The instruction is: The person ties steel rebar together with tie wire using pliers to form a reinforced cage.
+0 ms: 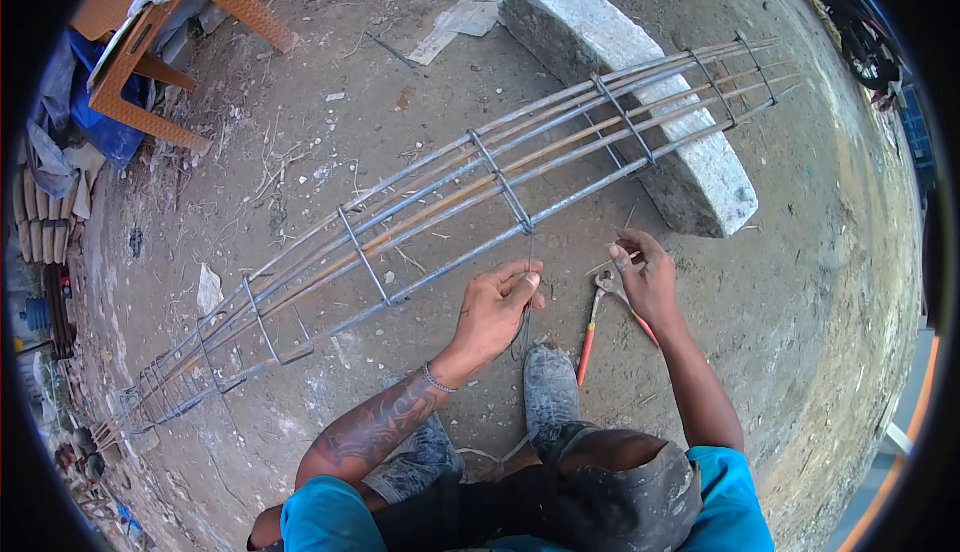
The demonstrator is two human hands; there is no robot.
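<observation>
A long rebar cage (440,207) of steel bars and square stirrups slants across the ground in front of me. My left hand (497,307) is closed in a pinch on thin dark tie wire (521,335), just below the cage's near bar. Strands of the wire hang under the fingers. My right hand (648,277) is closed too, thumb against fingertips, right of the left hand and apart from the cage; a thin strand seems to show at its fingertips, too fine to name. Pincers (588,337) with red handles lie on the ground beneath the right hand.
A pale concrete block (690,142) lies under the cage's right part. My dusty boot (550,392) stands near the pincers. A brown plastic chair (150,92) is at upper left, with blue sheeting (105,117) by it. A motorbike (865,52) is at upper right.
</observation>
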